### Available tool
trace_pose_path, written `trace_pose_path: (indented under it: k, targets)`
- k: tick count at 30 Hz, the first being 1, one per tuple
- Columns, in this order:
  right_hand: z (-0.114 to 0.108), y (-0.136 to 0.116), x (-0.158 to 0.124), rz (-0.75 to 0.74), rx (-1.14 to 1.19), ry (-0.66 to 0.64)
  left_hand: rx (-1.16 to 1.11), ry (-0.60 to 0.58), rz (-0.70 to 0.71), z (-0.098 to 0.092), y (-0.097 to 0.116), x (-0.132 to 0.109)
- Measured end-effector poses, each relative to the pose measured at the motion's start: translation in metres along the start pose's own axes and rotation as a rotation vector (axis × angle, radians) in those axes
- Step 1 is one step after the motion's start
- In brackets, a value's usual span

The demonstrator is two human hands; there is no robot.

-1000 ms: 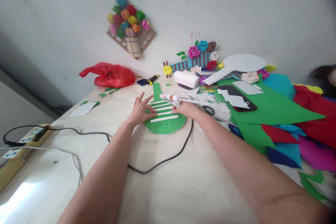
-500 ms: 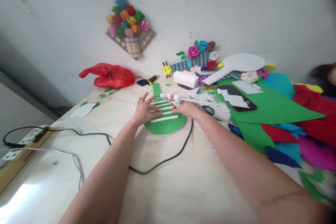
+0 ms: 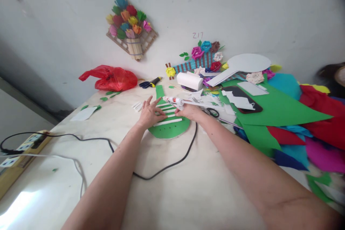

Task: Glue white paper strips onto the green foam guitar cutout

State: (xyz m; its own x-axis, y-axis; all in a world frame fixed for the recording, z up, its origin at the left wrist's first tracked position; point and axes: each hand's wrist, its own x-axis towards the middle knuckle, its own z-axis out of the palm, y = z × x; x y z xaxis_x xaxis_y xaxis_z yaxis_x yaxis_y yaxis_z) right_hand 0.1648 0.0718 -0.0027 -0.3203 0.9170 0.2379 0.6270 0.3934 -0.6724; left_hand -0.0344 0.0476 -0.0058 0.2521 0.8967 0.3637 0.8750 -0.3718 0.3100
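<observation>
A green guitar-shaped paper cutout lies flat, with several white paper strips laid across its body and a row of small dark dots below them. My left hand rests over its left side, thumb and forefinger closed on the left end of one white strip, other fingers raised. My right hand holds a white hot glue gun with its nozzle pointing left. That hand's fingertips also press the right end of the same strip. The grip on the glue gun's handle is mostly hidden.
Loose white strips lie to the left. Pliers and a red plastic bag sit behind. Scissors, a phone and coloured paper crowd the right. A black cord loops in front; a power strip is at left.
The view has shifted very slightly. Both hands stay at the same strip, and the glue gun keeps its place in my right hand.
</observation>
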Motion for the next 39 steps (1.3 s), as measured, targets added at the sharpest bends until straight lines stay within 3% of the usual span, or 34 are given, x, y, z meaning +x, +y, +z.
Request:
trace_pose_path:
  k: [12,24,39]
  targets:
    - [0.017,0.024,0.011,-0.072,0.045,0.049,0.009,0.014,-0.037,0.002,0.002,0.0]
    - [0.009,0.012,0.004,-0.031,0.002,0.019,0.046,-0.03,-0.133,0.0,0.006,0.0]
    - [0.016,0.021,0.01,-0.013,0.038,0.015,0.088,-0.018,-0.139,0.002,0.006,0.0]
